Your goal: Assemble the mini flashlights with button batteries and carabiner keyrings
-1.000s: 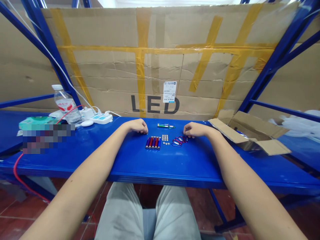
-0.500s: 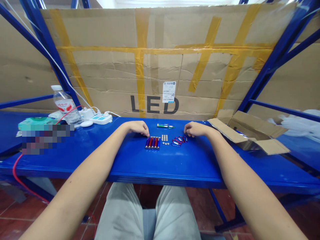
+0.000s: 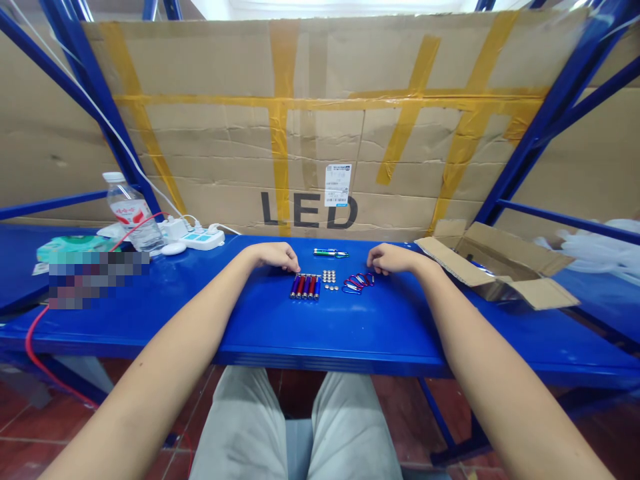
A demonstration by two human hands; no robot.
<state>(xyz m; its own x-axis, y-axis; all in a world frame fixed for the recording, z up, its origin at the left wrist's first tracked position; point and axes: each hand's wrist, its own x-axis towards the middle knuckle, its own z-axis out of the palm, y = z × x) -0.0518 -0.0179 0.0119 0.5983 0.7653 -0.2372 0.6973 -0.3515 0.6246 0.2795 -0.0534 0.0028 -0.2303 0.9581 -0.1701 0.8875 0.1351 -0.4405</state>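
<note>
My left hand (image 3: 277, 256) rests on the blue table with its fingers curled in, its fingertips just beside the far left end of a row of small metal flashlight tubes (image 3: 305, 287). These are red, purple and blue, lying side by side. To their right sit several silver button cells (image 3: 329, 275) in short rows. Beyond the cells lie slim green and blue metal tubes (image 3: 331, 253) with shiny ends. My right hand (image 3: 388, 259) is loosely closed on the tabletop, behind several red and blue carabiners (image 3: 358, 283). I see nothing in either hand.
An open cardboard box (image 3: 493, 263) stands at the right. On the left are a plastic bottle (image 3: 133, 212), a white power strip (image 3: 203, 237), a green packet (image 3: 75, 247) and a red cable (image 3: 34, 340). A tall cardboard panel (image 3: 225, 147) closes off the back.
</note>
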